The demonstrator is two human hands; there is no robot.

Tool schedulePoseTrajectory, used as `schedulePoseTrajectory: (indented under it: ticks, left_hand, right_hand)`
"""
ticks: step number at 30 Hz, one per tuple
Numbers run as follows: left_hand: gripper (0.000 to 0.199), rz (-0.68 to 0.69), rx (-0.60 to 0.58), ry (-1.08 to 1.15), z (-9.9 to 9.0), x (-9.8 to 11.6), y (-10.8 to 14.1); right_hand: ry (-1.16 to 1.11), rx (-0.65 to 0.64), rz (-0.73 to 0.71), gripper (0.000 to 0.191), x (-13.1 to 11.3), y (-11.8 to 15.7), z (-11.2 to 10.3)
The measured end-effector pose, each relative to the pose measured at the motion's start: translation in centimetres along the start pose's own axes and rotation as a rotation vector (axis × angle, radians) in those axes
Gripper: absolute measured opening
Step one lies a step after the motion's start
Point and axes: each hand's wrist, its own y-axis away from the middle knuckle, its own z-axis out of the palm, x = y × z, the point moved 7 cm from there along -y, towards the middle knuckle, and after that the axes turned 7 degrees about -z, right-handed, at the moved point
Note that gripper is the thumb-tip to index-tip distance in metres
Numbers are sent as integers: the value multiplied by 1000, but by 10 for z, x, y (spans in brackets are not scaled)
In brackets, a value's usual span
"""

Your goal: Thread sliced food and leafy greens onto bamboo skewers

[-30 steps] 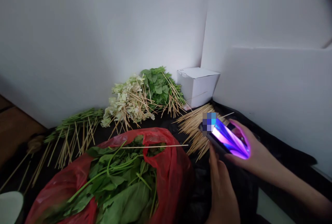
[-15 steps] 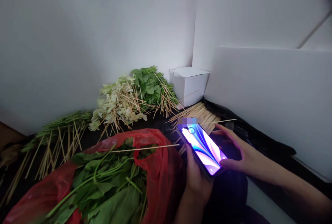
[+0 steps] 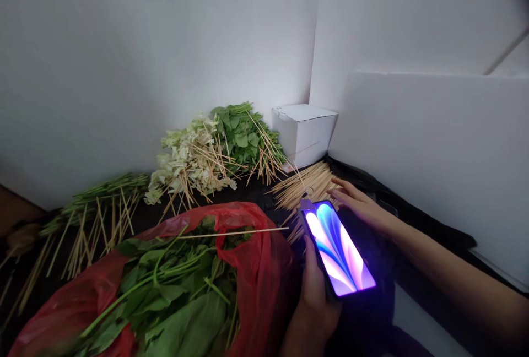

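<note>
My left hand (image 3: pixel 314 296) is wrapped round the lower left edge of a smartphone (image 3: pixel 341 249). The phone is lit, with a blue, pink and white pattern on its screen. Beyond its top right corner is my right hand (image 3: pixel 353 200), apart from the phone, its fingers stretched out at the edge of a pile of wooden skewers (image 3: pixel 303 183). Nothing shows in those fingers, though their undersides are hidden. Left of my left hand, a red plastic bag (image 3: pixel 264 269) gapes around loose leafy greens (image 3: pixel 173 291). One skewer (image 3: pixel 235 233) lies across the bag's opening.
Against the wall stand skewered pale cabbage leaves (image 3: pixel 185 153), skewered green leaves (image 3: pixel 242 134) and a white box (image 3: pixel 308 131). Skewered green stems (image 3: pixel 107 189) lie farther left. White panels (image 3: pixel 430 142) rise on the right behind black material (image 3: pixel 438 230).
My right hand has left the phone's right edge and moved toward the skewer pile. A skewer near its fingers no longer shows there. The phone has shifted right and slightly down.
</note>
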Motion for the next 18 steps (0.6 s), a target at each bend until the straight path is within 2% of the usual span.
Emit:
schedulePoseTrajectory:
  ticks: [5, 9, 11, 15, 18]
  left_hand:
    - [70, 48, 37, 17, -2, 7, 0]
    - [66, 109, 117, -7, -11, 8, -1]
    - [65, 127, 117, -17, -12, 7, -1]
    - [63, 143, 118, -13, -12, 7, 1]
    - [63, 153, 142, -2, -14, 8, 2]
  right_hand:
    - [13, 17, 18, 67, 0, 18, -11]
    - [-154, -174, 63, 55, -13, 48, 14]
    - [-208, -241, 72, 56, -18, 58, 28]
    - [-168, -215, 102, 68, -17, 66, 37]
    - [-119, -200, 72, 76, -17, 67, 40]
